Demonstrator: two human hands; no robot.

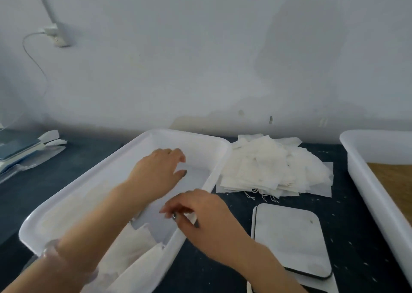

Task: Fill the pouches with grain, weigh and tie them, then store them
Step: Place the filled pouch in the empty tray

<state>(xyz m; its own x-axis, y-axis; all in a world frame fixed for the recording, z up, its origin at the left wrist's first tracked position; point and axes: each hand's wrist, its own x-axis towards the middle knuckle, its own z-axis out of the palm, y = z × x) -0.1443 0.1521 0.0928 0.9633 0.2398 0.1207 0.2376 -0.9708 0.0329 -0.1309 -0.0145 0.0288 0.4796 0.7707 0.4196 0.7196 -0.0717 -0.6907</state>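
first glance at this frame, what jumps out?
Both hands over the big white tray at centre-left: the left hand reaches inside, the right hand sits at its near right rim. Right of the tray lies a heap of empty pouches, with a flat scale in front and a grain tub at the far right.

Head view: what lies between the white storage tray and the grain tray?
A pile of empty pouches at the back and a flat scale nearer the camera, shown in the head view.
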